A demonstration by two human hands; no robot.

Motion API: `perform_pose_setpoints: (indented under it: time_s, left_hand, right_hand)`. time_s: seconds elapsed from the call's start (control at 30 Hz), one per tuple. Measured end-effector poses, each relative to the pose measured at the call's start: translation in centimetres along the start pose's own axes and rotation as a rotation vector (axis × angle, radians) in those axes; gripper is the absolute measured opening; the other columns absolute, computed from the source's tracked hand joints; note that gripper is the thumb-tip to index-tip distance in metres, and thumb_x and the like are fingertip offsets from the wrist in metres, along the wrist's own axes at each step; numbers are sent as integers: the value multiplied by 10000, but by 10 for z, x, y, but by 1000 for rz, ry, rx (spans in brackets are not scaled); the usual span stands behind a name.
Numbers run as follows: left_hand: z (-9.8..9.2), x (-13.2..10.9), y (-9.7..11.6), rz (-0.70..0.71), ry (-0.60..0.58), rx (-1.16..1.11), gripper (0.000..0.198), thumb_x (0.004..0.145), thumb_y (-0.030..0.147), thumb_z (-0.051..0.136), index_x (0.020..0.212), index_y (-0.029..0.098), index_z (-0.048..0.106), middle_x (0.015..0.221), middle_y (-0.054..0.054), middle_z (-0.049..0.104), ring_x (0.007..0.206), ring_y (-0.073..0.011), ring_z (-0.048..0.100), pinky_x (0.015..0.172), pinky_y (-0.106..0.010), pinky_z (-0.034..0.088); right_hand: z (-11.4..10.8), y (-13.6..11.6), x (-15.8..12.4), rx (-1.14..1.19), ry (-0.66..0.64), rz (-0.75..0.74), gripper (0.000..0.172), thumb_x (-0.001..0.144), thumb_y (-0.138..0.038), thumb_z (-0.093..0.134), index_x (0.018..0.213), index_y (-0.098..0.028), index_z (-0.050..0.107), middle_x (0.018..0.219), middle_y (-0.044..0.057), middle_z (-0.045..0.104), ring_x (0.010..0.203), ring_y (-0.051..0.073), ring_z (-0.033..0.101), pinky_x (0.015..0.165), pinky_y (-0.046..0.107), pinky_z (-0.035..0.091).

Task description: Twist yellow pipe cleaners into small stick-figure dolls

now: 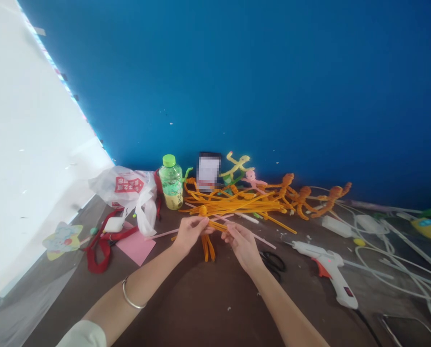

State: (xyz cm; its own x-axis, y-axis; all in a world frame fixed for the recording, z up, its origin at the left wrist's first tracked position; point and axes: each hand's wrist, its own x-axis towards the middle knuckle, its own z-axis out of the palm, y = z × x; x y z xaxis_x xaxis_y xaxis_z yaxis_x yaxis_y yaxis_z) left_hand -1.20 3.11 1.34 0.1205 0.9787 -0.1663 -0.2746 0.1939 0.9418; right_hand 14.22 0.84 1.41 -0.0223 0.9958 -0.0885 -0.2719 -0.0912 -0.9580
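Between my two hands is a bundle of orange pipe cleaners [217, 225], with a round coiled knob at its upper left and several loose ends hanging below. My left hand [190, 234] pinches it near the knob with thumb and fingers. At the other end, the fingers of my right hand [241, 243] close on the strands. Just behind my hands lies a large pile of orange pipe cleaners [237, 206]. Black-handled scissors [274, 262] rest beside my right wrist, partly hidden by it.
A hot glue gun [325, 262] lies at right near tangled white cables [388, 260]. Finished pipe-cleaner figures [304, 200] stand along the blue wall. A green-capped bottle [171, 185], a plastic bag [128, 188], pink paper [137, 246] and a red strap [98, 255] are at left.
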Motion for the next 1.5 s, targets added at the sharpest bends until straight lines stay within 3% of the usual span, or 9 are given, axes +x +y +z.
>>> perform_pose_setpoints:
  time_s: [0.1, 0.2, 0.27, 0.37, 0.57, 0.77, 1.13, 1.5]
  left_hand:
    - [-2, 1, -1, -40, 10, -25, 371, 623, 436, 680, 751, 88, 674, 675, -78, 690, 633, -181, 657, 686, -304, 547]
    - [-3, 1, 0, -52, -17, -6, 376, 616, 446, 682, 732, 88, 674, 644, -78, 684, 596, -171, 650, 647, -288, 546]
    - [-4, 0, 2, -53, -45, 28, 389, 612, 458, 678, 717, 83, 671, 613, -80, 676, 560, -167, 642, 600, -275, 542]
    - [-4, -1, 4, -51, -50, 61, 389, 611, 463, 676, 687, 83, 660, 541, -68, 649, 487, -149, 614, 506, -244, 518]
    - [-6, -1, 6, -53, -62, 56, 350, 651, 441, 654, 650, 91, 643, 503, -48, 619, 451, -120, 586, 465, -213, 494]
    - [-5, -2, 8, -58, -74, 45, 374, 632, 460, 661, 619, 88, 625, 551, -69, 635, 469, -133, 598, 457, -224, 491]
    - [-4, -2, 9, -73, -89, 72, 390, 612, 469, 665, 585, 87, 591, 519, -57, 617, 421, -125, 576, 409, -223, 476]
    - [-7, 0, 9, -47, -77, 79, 375, 624, 471, 656, 585, 105, 583, 524, -48, 621, 419, -120, 572, 409, -217, 479]
  right_hand:
    - [-2, 1, -2, -140, 20, -176, 184, 777, -358, 582, 831, -184, 560, 693, 20, 609, 539, 119, 568, 494, 248, 486]
    - [-7, 4, -3, -498, 20, -502, 242, 752, -289, 622, 978, -224, 568, 959, 69, 618, 774, 186, 623, 665, 334, 537]
    - [-10, 6, -4, -751, -2, -709, 248, 759, -238, 617, 1006, -234, 600, 981, 71, 625, 905, 212, 601, 792, 366, 517]
    - [-15, 7, -5, -941, -60, -870, 267, 801, -176, 564, 1057, -239, 606, 934, 53, 650, 906, 192, 607, 828, 338, 517]
    - [-20, 2, -9, -1124, -177, -900, 256, 809, -158, 560, 1044, -237, 627, 1023, 43, 659, 954, 197, 608, 868, 339, 518]
    - [-23, 11, -7, -1089, -117, -881, 240, 812, -167, 554, 1022, -244, 640, 1014, 31, 664, 945, 205, 616, 884, 355, 508]
    - [-18, 12, -3, -1019, 48, -873, 225, 817, -178, 535, 1007, -243, 635, 918, 36, 684, 833, 187, 643, 785, 338, 539]
    - [-27, 16, -2, -1058, 2, -849, 198, 814, -217, 548, 989, -250, 637, 907, 29, 687, 834, 206, 647, 808, 349, 532]
